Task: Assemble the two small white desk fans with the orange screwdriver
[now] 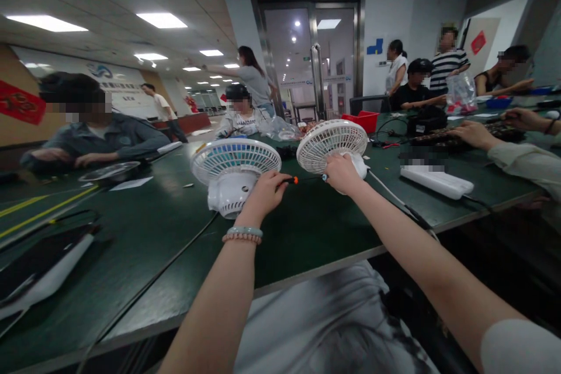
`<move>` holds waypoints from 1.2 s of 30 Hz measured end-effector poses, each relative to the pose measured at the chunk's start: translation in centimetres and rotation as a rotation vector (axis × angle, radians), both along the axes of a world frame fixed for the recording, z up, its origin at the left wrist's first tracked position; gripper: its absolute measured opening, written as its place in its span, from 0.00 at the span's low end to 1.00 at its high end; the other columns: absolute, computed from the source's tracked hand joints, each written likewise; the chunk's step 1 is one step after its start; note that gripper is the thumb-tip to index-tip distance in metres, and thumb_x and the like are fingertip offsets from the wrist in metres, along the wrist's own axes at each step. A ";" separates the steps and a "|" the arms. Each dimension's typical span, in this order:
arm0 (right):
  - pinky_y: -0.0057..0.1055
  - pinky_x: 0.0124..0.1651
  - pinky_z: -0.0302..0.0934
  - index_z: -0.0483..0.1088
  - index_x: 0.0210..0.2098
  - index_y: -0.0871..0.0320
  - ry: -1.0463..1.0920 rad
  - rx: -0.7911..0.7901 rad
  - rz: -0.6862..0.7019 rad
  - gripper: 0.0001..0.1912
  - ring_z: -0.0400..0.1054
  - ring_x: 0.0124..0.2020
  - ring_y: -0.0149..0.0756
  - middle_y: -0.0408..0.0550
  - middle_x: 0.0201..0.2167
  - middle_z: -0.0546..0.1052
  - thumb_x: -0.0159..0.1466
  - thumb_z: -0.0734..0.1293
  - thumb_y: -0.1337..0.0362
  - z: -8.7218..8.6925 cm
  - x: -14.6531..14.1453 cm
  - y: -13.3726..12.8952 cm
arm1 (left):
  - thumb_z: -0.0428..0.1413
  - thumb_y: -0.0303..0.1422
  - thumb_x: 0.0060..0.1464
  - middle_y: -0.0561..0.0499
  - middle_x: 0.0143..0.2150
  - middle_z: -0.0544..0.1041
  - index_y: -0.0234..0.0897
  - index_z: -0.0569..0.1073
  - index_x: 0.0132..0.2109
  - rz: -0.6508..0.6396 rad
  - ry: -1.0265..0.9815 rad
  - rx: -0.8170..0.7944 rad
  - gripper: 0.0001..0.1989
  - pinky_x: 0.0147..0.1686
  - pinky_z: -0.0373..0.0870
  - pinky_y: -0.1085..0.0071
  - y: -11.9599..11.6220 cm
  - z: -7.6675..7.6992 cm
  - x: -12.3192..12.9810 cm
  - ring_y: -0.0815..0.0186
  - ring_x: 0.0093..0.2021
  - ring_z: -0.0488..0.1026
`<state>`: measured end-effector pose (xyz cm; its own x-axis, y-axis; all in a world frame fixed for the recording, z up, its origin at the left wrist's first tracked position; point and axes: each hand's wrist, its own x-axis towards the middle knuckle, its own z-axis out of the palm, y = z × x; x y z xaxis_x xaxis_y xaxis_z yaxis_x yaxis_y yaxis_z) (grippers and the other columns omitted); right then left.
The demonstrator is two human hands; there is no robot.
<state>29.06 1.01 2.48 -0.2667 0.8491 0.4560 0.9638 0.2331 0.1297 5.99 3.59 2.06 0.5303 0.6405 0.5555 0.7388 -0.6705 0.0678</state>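
My left hand (268, 190) is closed around a screwdriver (289, 181) with a black and orange handle. Its thin dark shaft points right. One white fan (236, 160), with a round grille, stands tilted behind this hand, its housing partly covered by my wrist. My right hand (342, 172) is curled in front of a second white fan (335, 139), against its housing. A small blue-and-white end (324, 177) shows at those fingers, near the screwdriver shaft. What that piece belongs to is hidden by the hand.
Both fans rest on a green table (302, 239). To the right lies a white power strip (438, 182); a co-worker's hands (475, 133) are beyond it. A white-and-black device (48, 272) lies at left, near a metal dish (111, 172). Cables trail over the front edge.
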 end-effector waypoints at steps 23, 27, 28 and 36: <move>0.45 0.47 0.49 0.74 0.35 0.58 -0.004 -0.030 0.013 0.11 0.54 0.49 0.47 0.54 0.45 0.70 0.57 0.60 0.65 0.0 -0.4 -0.1 | 0.41 0.28 0.46 0.54 0.22 0.68 0.34 0.59 0.46 -0.150 -1.027 -0.630 0.17 0.15 0.56 0.78 -0.6 -0.9 -0.1 0.72 0.17 0.65; 0.45 0.47 0.49 0.74 0.34 0.58 -0.010 -0.013 0.020 0.12 0.54 0.50 0.46 0.54 0.45 0.70 0.58 0.60 0.64 0.0 -0.3 0.0 | 0.40 0.28 0.46 0.56 0.17 0.66 0.35 0.58 0.46 -0.138 -1.074 -0.652 0.17 0.14 0.57 0.78 -0.4 -0.9 0.0 0.70 0.15 0.65; 0.44 0.47 0.49 0.74 0.35 0.58 -0.014 -0.010 0.020 0.12 0.54 0.50 0.46 0.54 0.45 0.70 0.58 0.60 0.64 0.0 -0.2 0.0 | 0.41 0.28 0.47 0.56 0.17 0.66 0.35 0.58 0.46 -0.127 -1.066 -0.653 0.16 0.14 0.57 0.78 -0.4 -0.8 0.0 0.70 0.15 0.65; 0.44 0.47 0.49 0.73 0.36 0.59 -0.014 -0.025 0.007 0.13 0.55 0.49 0.46 0.55 0.44 0.70 0.58 0.59 0.63 0.3 0.1 -0.1 | 0.44 0.35 0.53 0.57 0.19 0.64 0.38 0.65 0.41 0.118 -0.788 -0.522 0.11 0.13 0.53 0.79 -1.4 -0.6 0.8 0.73 0.14 0.61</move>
<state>29.13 0.89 2.78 -0.2783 0.8583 0.4312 0.9604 0.2426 0.1369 6.76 2.20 1.50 0.0414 0.9342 0.3543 0.4133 -0.3389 0.8452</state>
